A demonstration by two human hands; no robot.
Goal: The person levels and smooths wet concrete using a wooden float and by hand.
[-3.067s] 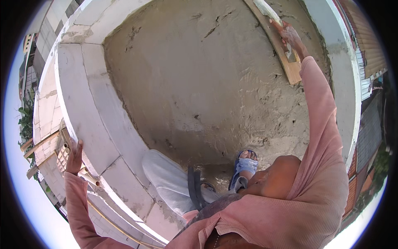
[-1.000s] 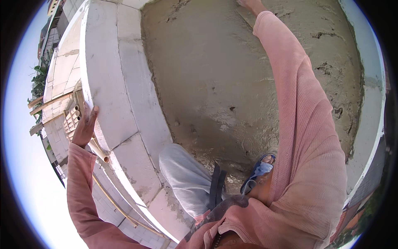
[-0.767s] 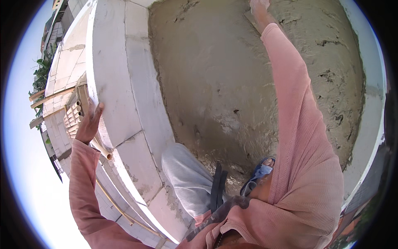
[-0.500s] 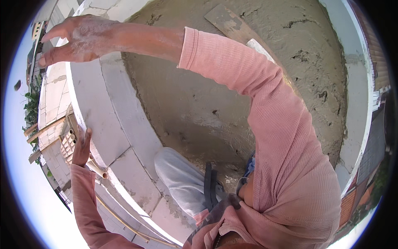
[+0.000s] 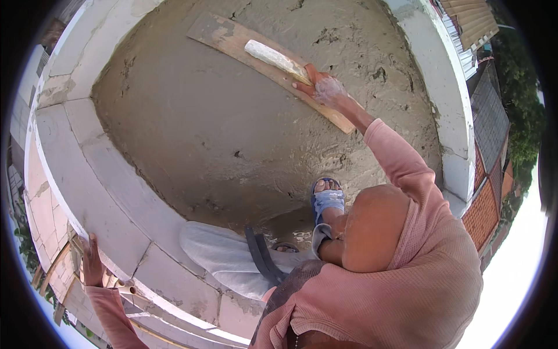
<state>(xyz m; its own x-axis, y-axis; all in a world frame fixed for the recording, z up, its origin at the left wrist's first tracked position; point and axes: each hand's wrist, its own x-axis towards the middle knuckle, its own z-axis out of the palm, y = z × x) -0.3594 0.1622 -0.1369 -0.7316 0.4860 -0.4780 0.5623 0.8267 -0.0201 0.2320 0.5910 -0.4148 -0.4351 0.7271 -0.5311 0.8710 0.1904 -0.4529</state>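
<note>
My right hand (image 5: 322,87) is closed on the white, mortar-caked handle (image 5: 270,56) of a long wooden float (image 5: 209,35). The float lies diagonally on wet grey mortar (image 5: 203,104), smooth toward the left and rougher at the right. At the lower left, my left hand (image 5: 92,262) grips the top edge of the white block wall (image 5: 110,221). My right foot in a blue sandal (image 5: 328,200) stands on the mortar near my bent, grey-trousered left leg (image 5: 221,256).
White block walls enclose the mortar on the left, top and right (image 5: 442,110). Beyond the left wall are timber pieces (image 5: 49,267) and cream pipes (image 5: 122,288). Outside the right wall are corrugated roofing (image 5: 465,23), orange roof tiles (image 5: 482,212) and trees (image 5: 520,116).
My right hand, open and raised over the left wall half a second ago, has come down right onto the float's handle. The view has shifted, showing more of the right-hand roofs.
</note>
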